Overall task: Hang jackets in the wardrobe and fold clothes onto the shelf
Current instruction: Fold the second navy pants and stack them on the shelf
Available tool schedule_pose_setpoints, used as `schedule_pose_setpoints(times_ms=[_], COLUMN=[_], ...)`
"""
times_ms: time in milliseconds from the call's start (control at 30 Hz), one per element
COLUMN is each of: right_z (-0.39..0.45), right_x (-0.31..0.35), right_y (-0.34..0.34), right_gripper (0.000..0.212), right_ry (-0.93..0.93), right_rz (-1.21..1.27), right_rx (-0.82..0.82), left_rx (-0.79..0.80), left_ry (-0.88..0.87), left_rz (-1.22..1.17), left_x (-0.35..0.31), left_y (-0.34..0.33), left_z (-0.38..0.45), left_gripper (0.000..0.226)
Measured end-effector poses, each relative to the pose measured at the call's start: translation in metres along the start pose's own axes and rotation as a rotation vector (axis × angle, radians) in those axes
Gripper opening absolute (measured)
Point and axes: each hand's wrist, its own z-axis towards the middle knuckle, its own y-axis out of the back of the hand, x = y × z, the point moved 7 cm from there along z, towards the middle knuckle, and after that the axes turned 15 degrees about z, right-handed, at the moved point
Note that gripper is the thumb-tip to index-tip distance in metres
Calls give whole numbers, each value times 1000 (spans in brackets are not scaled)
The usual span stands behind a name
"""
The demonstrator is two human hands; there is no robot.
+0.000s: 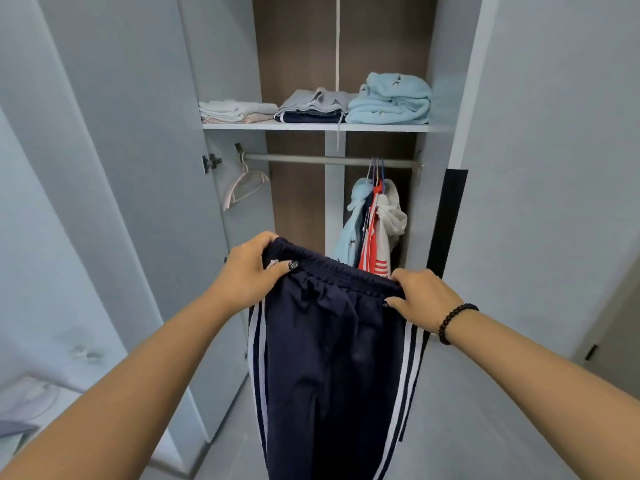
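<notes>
Navy track pants (329, 358) with white side stripes hang down in front of the open wardrobe. My left hand (251, 271) grips the left end of their elastic waistband, my right hand (424, 299) the right end. Above, the shelf (311, 127) carries three folded piles: a white one (235, 111), a grey and navy one (313, 107) and a light blue one (391, 100). Under it runs the rail (311, 159), where light blue, red and white jackets (374, 220) hang at the right end.
An empty pale hanger (244, 185) hangs at the rail's left end. The wardrobe's left door (121, 168) stands open beside my left arm. A dark strip (448, 220) runs down the right panel's edge. Grey floor lies below.
</notes>
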Motion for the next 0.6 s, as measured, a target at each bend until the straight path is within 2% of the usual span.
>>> schedule_pose_setpoints(times_ms=[133, 233, 267, 333, 433, 500, 600], right_z=[11, 20, 24, 36, 50, 57, 67], right_x=[32, 59, 64, 67, 70, 78, 100], right_y=[-5, -1, 0, -5, -26, -35, -41], right_gripper=[21, 19, 18, 16, 17, 16, 20], right_ry=[134, 289, 265, 89, -218, -314, -388], right_rz=[-129, -197, -170, -29, 135, 249, 426], right_rx=[42, -74, -110, -99, -24, -60, -154], left_rx=[25, 107, 156, 270, 399, 414, 364], left_ry=[3, 64, 91, 122, 147, 193, 244], left_rz=[126, 190, 217, 226, -20, -206, -405], left_x=[28, 60, 71, 90, 105, 112, 117], left_y=[6, 9, 8, 3, 0, 1, 5], left_z=[2, 6, 7, 10, 10, 10, 9], left_gripper=[21, 18, 19, 31, 24, 17, 22])
